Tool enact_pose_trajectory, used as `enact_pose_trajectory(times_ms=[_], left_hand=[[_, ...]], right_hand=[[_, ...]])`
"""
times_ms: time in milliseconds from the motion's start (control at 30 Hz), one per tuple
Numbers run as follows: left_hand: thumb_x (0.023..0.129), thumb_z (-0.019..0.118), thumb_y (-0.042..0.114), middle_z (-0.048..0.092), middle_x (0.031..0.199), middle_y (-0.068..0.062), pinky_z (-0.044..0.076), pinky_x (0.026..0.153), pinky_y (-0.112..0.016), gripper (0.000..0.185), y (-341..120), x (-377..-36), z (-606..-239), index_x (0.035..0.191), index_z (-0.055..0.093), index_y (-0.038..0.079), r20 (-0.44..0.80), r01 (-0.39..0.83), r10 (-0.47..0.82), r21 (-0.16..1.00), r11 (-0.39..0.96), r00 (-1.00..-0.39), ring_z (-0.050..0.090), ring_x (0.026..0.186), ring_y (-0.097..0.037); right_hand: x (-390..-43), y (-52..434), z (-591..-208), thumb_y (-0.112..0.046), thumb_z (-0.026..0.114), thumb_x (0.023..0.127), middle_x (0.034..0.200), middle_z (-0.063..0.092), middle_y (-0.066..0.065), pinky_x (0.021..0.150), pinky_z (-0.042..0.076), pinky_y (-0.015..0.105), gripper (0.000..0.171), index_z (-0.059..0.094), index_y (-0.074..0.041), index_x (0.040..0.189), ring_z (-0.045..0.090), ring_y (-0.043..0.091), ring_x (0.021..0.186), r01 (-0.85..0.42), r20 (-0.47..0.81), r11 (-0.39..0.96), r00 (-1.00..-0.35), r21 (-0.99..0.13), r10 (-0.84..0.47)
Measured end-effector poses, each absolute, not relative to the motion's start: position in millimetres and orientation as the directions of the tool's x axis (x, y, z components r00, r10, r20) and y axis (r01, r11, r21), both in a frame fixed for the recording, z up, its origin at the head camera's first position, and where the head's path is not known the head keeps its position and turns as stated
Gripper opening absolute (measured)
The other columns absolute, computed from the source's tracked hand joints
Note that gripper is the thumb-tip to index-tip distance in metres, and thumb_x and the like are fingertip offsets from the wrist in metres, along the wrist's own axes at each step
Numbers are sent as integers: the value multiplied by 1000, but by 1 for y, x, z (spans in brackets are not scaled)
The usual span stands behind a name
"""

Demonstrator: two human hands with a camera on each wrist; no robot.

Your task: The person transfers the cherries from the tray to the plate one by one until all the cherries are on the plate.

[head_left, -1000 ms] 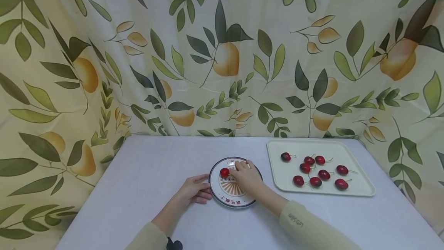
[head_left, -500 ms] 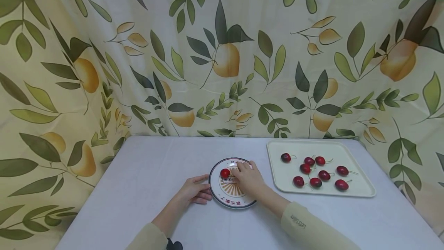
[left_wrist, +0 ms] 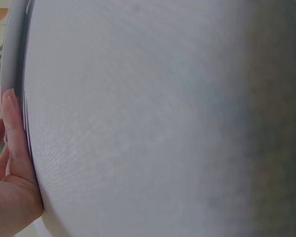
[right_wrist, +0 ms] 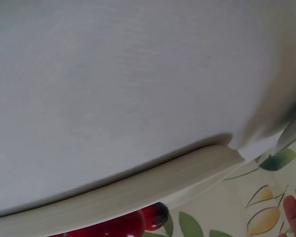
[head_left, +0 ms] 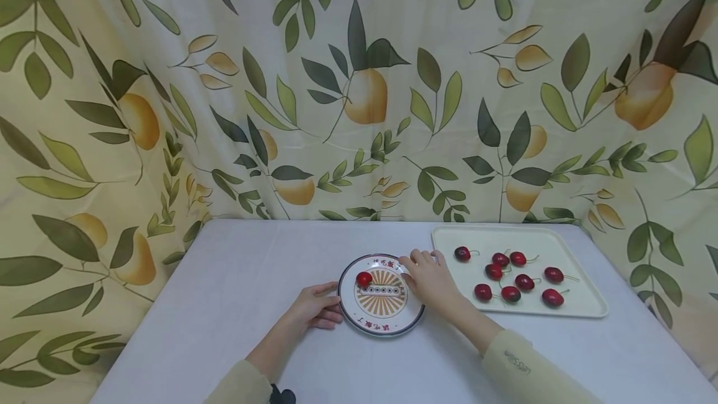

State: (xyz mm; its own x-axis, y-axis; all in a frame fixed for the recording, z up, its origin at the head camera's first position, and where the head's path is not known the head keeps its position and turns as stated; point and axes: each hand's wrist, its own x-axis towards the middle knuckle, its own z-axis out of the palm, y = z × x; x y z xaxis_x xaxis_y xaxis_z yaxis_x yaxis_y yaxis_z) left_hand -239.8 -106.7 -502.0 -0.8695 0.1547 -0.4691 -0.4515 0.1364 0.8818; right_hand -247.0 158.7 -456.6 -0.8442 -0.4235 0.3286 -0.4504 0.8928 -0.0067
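Observation:
On the round white plate [head_left: 381, 323] with a dark rim and orange sunburst print lies one red cherry [head_left: 364, 279], left of the plate's centre. My left hand [head_left: 314, 309] rests against the plate's left rim, thumb and fingers touching its edge; the left wrist view shows a straight finger [left_wrist: 16, 138] along the rim. Over the plate's right edge is my right hand [head_left: 430, 279], fingers loosely bent and nothing visible in them. Only its fingertips [right_wrist: 295, 210] appear at the corner of the right wrist view.
A cream tray [head_left: 460, 242] at the right bears several dark red cherries [head_left: 524, 283] with stems. White cloth covers the table [head_left: 269, 248]. Behind it hangs a leaf-and-fruit patterned curtain [head_left: 359, 161].
My right hand has drawn back from beside the cherry to the plate's right rim, leaving the cherry in place. The left hand has stayed still.

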Motion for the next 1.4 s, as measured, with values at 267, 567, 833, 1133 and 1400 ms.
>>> enact_pose_trajectory(times_ms=[267,567,833,1133,1400], left_hand=[[87,60,12,69,75,-9,57,57,-33,53,-107,-239,-502,137,41,7,-480,-463,143,876,137,-866,68,63,-20],[87,59,10,69,76,-9,57,57,-33,54,-108,-239,-500,137,41,7,-463,-447,148,885,129,-874,68,63,-20],[87,60,12,69,75,-8,56,57,-32,54,-107,-239,-501,137,42,8,-465,-449,142,883,134,-874,68,62,-20],[86,61,11,69,75,-8,56,56,-32,53,-107,-239,-501,136,42,8,-465,-450,152,884,122,-872,68,62,-20],[87,60,12,69,76,-8,56,56,-32,53,-105,-239,-500,137,42,8,-473,-455,135,879,143,-870,68,63,-20]], right_hand=[[-239,188,-454,-22,68,82,98,53,7,92,32,54,37,55,-15,116,51,29,97,-375,298,927,-888,-29,-350],[-233,230,-448,-20,67,83,108,51,15,92,27,61,38,53,-13,118,47,35,104,-289,296,956,-918,-43,-265],[-226,268,-443,-18,64,85,108,49,19,90,26,65,40,49,-11,121,45,39,103,-249,266,968,-936,-36,-231],[-220,312,-443,-15,64,83,105,47,20,86,24,67,40,47,-10,118,43,43,101,-183,288,983,-942,-18,-170],[-216,352,-446,-13,61,84,106,43,25,84,24,67,39,43,-9,118,41,45,99,-117,264,993,-957,18,-117]])
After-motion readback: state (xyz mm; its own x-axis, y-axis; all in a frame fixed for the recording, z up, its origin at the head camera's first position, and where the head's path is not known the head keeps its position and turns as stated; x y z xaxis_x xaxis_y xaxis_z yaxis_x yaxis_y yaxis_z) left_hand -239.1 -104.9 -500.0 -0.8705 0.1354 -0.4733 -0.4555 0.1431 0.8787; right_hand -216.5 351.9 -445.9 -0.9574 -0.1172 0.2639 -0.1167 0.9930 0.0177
